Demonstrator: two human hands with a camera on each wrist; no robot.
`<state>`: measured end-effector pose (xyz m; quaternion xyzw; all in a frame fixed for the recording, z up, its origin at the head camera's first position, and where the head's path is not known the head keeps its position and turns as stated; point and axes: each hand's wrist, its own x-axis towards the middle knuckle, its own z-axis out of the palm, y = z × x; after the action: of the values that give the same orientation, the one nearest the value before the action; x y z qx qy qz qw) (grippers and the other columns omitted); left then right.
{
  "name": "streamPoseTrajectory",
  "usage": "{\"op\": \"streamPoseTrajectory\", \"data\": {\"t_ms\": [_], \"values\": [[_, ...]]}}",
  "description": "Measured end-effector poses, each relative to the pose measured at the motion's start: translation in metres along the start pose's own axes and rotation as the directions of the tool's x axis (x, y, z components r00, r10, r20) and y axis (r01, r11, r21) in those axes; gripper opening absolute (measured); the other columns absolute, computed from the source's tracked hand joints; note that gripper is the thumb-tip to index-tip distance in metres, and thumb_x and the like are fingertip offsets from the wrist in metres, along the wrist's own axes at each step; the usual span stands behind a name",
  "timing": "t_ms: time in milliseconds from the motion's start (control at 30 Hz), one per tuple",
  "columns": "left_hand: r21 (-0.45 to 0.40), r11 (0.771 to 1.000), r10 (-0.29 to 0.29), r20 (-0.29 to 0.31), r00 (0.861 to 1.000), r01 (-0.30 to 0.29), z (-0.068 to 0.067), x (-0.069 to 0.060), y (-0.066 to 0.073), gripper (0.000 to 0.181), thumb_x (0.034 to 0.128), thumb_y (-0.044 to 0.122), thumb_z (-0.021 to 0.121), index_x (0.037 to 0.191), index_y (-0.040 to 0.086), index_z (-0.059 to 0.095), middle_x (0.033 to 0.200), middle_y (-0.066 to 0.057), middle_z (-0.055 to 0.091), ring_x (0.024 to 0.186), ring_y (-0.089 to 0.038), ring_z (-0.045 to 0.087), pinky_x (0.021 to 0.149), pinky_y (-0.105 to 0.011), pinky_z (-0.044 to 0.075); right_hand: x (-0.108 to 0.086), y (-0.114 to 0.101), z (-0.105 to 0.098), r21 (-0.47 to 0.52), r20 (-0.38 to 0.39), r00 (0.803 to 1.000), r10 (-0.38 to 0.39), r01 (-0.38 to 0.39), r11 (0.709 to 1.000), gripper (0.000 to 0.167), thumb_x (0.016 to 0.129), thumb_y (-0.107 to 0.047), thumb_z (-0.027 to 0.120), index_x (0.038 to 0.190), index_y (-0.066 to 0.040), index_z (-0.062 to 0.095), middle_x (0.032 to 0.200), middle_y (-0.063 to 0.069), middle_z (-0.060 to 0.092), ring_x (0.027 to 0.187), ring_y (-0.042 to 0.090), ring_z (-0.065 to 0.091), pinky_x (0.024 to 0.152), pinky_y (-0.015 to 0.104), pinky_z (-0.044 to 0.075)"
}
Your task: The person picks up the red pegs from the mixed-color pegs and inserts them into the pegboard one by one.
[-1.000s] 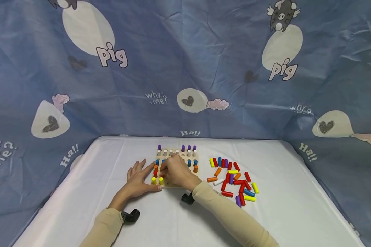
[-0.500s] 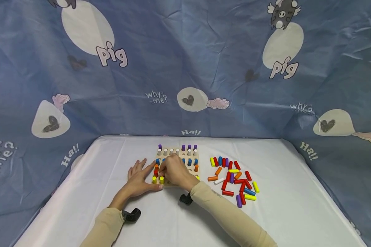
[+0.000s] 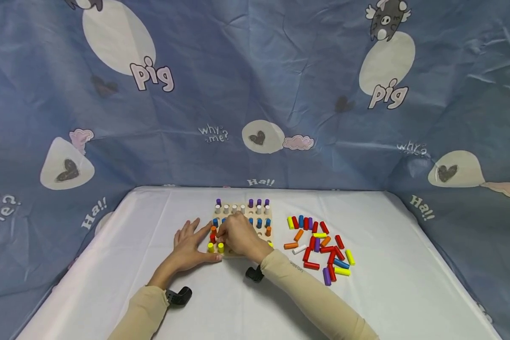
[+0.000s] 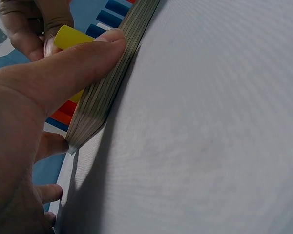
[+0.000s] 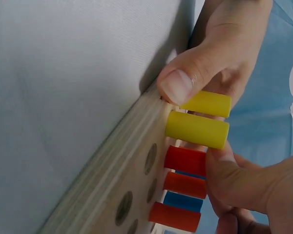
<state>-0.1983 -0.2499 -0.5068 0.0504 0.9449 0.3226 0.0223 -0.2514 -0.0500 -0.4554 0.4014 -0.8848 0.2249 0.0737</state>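
Note:
A wooden pegboard (image 3: 238, 255) with rows of coloured pegs stands on the table. My left hand (image 3: 190, 248) lies spread at its left front corner, the thumb along the front edge and a finger touching the side. Over the board's left half, my right hand (image 3: 241, 236) has its thumb and fingers at the outer end of a red peg (image 5: 185, 161), which stands in the board. Two yellow pegs (image 5: 198, 129) stand beside it, near the left thumb (image 4: 88, 63). An orange peg (image 5: 184, 183) and a blue peg (image 5: 182, 201) are close by. The right fingertips are partly hidden in the head view.
Loose pegs in red, yellow, blue, purple, orange and white, such as a red peg (image 3: 311, 266), lie right of the board on the white tablecloth (image 3: 391, 274). Open holes (image 5: 123, 208) show in the board. A blue patterned cloth (image 3: 323, 118) hangs behind.
My right hand has shifted slightly left, and a yellow peg at the board's right front now shows past it. The red bit under its fingers is hidden now. My left hand stays put.

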Motion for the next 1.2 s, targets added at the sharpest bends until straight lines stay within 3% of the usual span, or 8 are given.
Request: {"op": "streamPoseTrajectory", "data": {"t_ms": [133, 233, 367, 567, 900, 1033, 1200], "values": [[-0.005, 1.0, -0.004, 0.008, 1.0, 0.004, -0.001, 0.0, 0.001, 0.116, 0.0756, 0.059, 0.091, 0.167, 0.014, 0.035, 0.174, -0.029, 0.01, 0.16, -0.055, -0.006, 0.121, -0.074, -0.007, 0.0, 0.001, -0.005, 0.006, 0.035, 0.999, -0.016, 0.016, 1.0, 0.005, 0.092, -0.015, 0.085, 0.089, -0.014, 0.088, 0.086, -0.005, 0.081, 0.088, 0.012, 0.069, 0.099, 0.035, 0.05], [0.005, 1.0, -0.002, 0.006, 1.0, 0.002, -0.001, 0.0, 0.001, 0.116, 0.076, 0.058, 0.091, 0.167, 0.013, 0.034, 0.174, -0.03, 0.01, 0.16, -0.055, -0.005, 0.121, -0.074, -0.007, -0.002, 0.002, -0.012, 0.042, 0.041, 0.999, -0.03, 0.028, 0.999, 0.006, 0.092, -0.008, 0.083, 0.091, -0.012, 0.088, 0.086, -0.004, 0.081, 0.089, 0.012, 0.071, 0.103, 0.038, 0.049], [0.012, 1.0, 0.001, -0.009, 1.0, -0.001, 0.002, -0.001, 0.001, 0.116, 0.0752, 0.059, 0.09, 0.166, 0.013, 0.036, 0.174, -0.029, 0.012, 0.16, -0.055, -0.003, 0.122, -0.074, -0.006, -0.006, 0.009, -0.028, 0.111, 0.016, 1.0, -0.021, 0.019, 0.994, 0.013, 0.091, 0.0, 0.08, 0.095, -0.01, 0.087, 0.088, 0.0, 0.081, 0.089, 0.018, 0.07, 0.097, 0.039, 0.048], [0.008, 1.0, 0.007, -0.009, 1.0, -0.007, 0.005, -0.002, 0.002, 0.116, 0.0744, 0.058, 0.091, 0.166, 0.012, 0.037, 0.173, -0.03, 0.012, 0.159, -0.056, -0.003, 0.121, -0.074, -0.006, -0.018, 0.037, -0.059, 0.103, -0.034, 0.999, -0.025, 0.028, 0.994, 0.009, 0.091, -0.007, 0.083, 0.099, -0.008, 0.087, 0.093, 0.005, 0.082, 0.087, 0.023, 0.068, 0.086, 0.039, 0.046], [0.02, 1.0, -0.001, -0.013, 1.0, 0.002, 0.0, 0.004, 0.003, 0.116, 0.0745, 0.058, 0.091, 0.166, 0.013, 0.036, 0.174, -0.029, 0.011, 0.16, -0.055, -0.004, 0.122, -0.073, -0.007, -0.033, 0.105, -0.112, -0.016, -0.061, 0.991, 0.121, -0.122, 0.992, 0.022, 0.088, -0.013, 0.086, 0.109, -0.004, 0.084, 0.096, 0.012, 0.08, 0.095, 0.033, 0.066, 0.089, 0.046, 0.047], [0.026, 0.999, -0.024, -0.002, 1.0, 0.024, 0.0, 0.002, 0.002, 0.117, 0.0738, 0.057, 0.091, 0.166, 0.012, 0.036, 0.174, -0.029, 0.011, 0.16, -0.055, -0.004, 0.122, -0.073, -0.007, -0.045, 0.13, -0.116, -0.057, -0.026, 0.981, 0.194, -0.195, 0.979, 0.026, 0.089, -0.013, 0.087, 0.113, -0.004, 0.083, 0.102, 0.016, 0.08, 0.099, 0.035, 0.063, 0.092, 0.048, 0.049], [0.026, 1.0, -0.015, -0.006, 1.0, 0.015, 0.001, 0.001, 0.0, 0.116, 0.0736, 0.055, 0.092, 0.166, 0.012, 0.037, 0.174, -0.029, 0.012, 0.159, -0.055, -0.004, 0.122, -0.073, -0.007, -0.058, 0.152, -0.11, -0.092, 0.074, 0.957, 0.28, -0.273, 0.958, 0.03, 0.09, -0.01, 0.086, 0.118, -0.002, 0.081, 0.109, 0.016, 0.08, 0.108, 0.036, 0.064, 0.1, 0.051, 0.046]]}}
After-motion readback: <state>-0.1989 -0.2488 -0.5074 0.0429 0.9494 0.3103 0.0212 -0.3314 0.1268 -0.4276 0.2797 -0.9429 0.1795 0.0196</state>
